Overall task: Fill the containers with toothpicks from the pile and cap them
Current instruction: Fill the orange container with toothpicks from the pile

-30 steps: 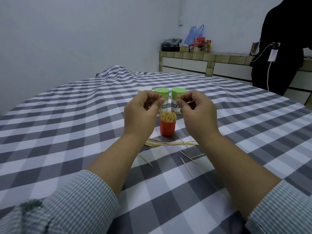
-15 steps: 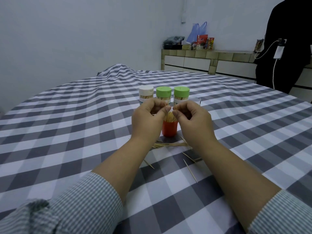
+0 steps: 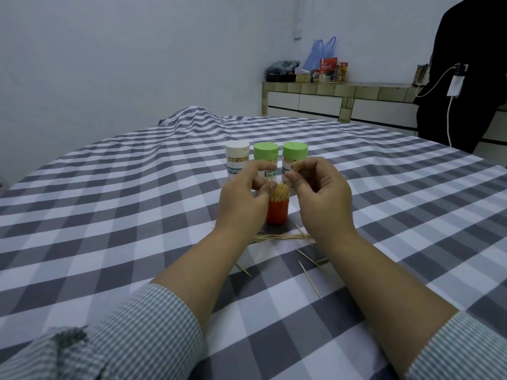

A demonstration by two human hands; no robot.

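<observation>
An uncapped orange container (image 3: 277, 213) full of upright toothpicks (image 3: 279, 192) stands mid-table. My left hand (image 3: 242, 198) curls over its left side, fingertips touching the toothpick tops. My right hand (image 3: 319, 192) hovers on its right and pinches a few toothpicks (image 3: 295, 168) between thumb and forefinger just above the container. Behind stand three capped containers: one with a white cap (image 3: 237, 160) and two with green caps (image 3: 265, 156) (image 3: 295, 154). A small pile of loose toothpicks (image 3: 282, 237) lies on the cloth in front of the orange container, partly hidden by my wrists.
Stray toothpicks (image 3: 310, 279) lie scattered on the grey checked tablecloth (image 3: 109, 220) near my right forearm. A person in black (image 3: 463, 78) stands at the far right by a tiled counter (image 3: 343, 101) with bags and packets on it.
Both hands have come down close over the orange container. My right hand's toothpicks now point down toward its mouth. The camera has tilted, so the capped containers show more fully.
</observation>
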